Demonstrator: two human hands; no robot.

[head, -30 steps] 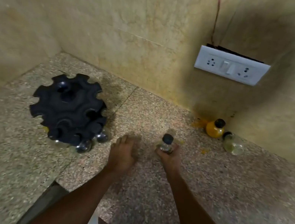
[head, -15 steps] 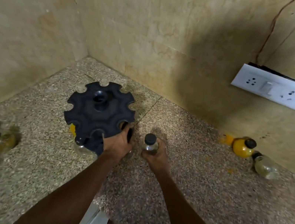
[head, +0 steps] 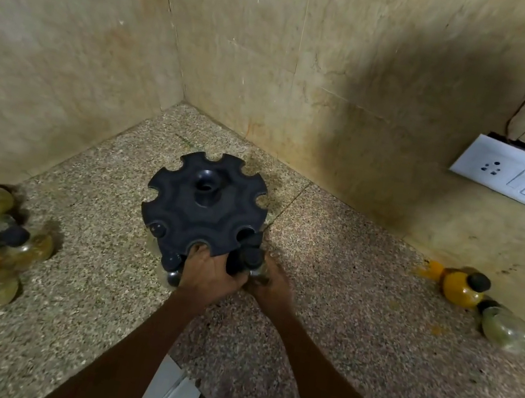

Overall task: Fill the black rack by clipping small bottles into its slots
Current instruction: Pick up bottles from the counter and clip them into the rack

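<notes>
At the black rack (head: 203, 210), right hand (head: 271, 283) has brought its clamped bottle (head: 252, 261); left hand (head: 212, 272) grips the rim.

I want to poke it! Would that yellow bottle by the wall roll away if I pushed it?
Probably. The yellow bottle looks round-bellied and lies tipped on its side, so a push could roll it. The smooth, speckled counter would hardly slow it. The wall close behind might stop it.

Matt black plastic rack (head: 203, 213), speckled stone counter (head: 355, 318)
</notes>
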